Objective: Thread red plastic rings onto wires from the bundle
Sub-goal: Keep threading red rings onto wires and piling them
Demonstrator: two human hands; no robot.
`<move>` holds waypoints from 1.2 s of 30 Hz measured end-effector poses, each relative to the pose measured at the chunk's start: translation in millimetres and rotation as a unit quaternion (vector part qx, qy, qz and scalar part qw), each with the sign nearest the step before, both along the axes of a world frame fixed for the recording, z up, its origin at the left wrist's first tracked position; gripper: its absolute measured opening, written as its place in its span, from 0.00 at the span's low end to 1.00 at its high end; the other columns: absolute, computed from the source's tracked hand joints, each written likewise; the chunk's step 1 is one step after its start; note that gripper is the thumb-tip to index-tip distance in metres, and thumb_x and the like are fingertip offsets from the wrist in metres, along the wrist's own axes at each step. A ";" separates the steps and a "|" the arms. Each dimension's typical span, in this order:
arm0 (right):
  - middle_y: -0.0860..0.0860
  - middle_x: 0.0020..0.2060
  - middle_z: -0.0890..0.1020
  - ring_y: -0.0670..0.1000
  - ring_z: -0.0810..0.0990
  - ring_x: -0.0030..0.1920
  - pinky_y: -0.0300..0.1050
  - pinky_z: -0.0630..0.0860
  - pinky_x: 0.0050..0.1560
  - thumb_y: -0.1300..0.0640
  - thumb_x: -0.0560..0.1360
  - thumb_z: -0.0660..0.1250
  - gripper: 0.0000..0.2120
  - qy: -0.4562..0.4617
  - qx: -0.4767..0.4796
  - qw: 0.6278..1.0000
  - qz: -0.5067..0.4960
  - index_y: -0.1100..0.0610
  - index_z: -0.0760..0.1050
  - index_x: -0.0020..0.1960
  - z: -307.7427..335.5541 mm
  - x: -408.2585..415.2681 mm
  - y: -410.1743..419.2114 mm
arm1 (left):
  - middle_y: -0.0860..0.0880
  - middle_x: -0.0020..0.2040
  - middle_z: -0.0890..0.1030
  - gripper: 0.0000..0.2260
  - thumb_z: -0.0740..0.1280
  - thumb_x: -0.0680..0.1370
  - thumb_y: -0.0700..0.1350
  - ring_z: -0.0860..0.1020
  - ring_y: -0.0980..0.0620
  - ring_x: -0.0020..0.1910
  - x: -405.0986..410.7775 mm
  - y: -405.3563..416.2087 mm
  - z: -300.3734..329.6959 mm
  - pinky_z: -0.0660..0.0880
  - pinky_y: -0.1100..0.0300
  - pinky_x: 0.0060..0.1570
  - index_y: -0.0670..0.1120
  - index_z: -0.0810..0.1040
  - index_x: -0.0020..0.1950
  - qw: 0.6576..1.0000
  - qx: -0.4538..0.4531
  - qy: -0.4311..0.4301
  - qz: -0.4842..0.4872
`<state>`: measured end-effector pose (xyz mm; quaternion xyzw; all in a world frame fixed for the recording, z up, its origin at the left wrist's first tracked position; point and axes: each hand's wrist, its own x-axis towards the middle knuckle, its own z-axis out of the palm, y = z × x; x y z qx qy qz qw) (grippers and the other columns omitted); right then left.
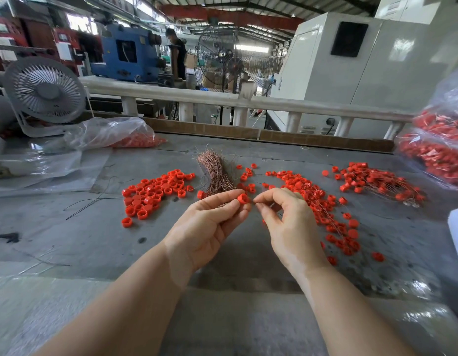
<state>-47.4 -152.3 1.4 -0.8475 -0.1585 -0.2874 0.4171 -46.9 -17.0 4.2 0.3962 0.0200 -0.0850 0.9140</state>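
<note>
— What did the hands hold?
— The left hand [210, 222] pinched a red ring [243, 198] in its fingertips. The right hand [284, 222] was pinched too, possibly on a wire too thin to see.
— And the wire bundle [217, 173]?
— On the table [94, 235], just beyond the ring, loose rings [153, 194] left of it.
</note>
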 end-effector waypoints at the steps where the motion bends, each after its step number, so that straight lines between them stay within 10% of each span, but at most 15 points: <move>1: 0.46 0.37 0.78 0.52 0.75 0.44 0.58 0.71 0.50 0.63 0.72 0.69 0.06 -0.002 -0.002 1.000 -0.001 0.53 0.78 0.40 0.2 -0.2 0.1 | 0.42 0.38 0.83 0.12 0.62 0.73 0.30 0.83 0.51 0.36 0.0 0.0 0.3 0.79 0.64 0.35 0.37 0.84 0.38 1.000 0.000 0.001 -0.001; 36: 0.44 0.34 0.75 0.46 0.69 0.40 0.55 0.72 0.48 0.64 0.71 0.70 0.05 -0.019 -0.028 0.999 -0.026 0.56 0.79 0.39 1.9 -5.0 1.0 | 0.41 0.38 0.83 0.11 0.65 0.63 0.34 0.83 0.51 0.37 -3.2 -1.0 6.2 0.80 0.64 0.37 0.34 0.79 0.44 1.000 -0.019 0.013 -0.012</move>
